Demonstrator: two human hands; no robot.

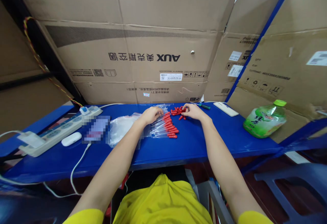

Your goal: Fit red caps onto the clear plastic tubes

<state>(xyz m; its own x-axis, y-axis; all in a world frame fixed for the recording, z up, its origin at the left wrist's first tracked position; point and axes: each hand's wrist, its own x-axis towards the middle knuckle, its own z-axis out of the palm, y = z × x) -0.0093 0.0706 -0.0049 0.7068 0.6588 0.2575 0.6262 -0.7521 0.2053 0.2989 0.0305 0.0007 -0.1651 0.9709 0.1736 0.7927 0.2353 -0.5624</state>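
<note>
A row of clear tubes with red caps (167,127) lies on the blue table (219,142). My left hand (150,114) rests with curled fingers on the far end of that row, against the clear tubes. My right hand (192,111) is pinched over a small pile of loose red caps (178,111) just beyond the row. What its fingertips hold is too small to make out.
Clear plastic bags (122,130) lie left of the tubes, next to a blurred phone (96,128), a white case (71,139) and a power strip (55,132). A green bottle (265,119), a white remote (226,109) and a screwdriver (205,106) lie at right. Cardboard boxes (143,57) wall the back.
</note>
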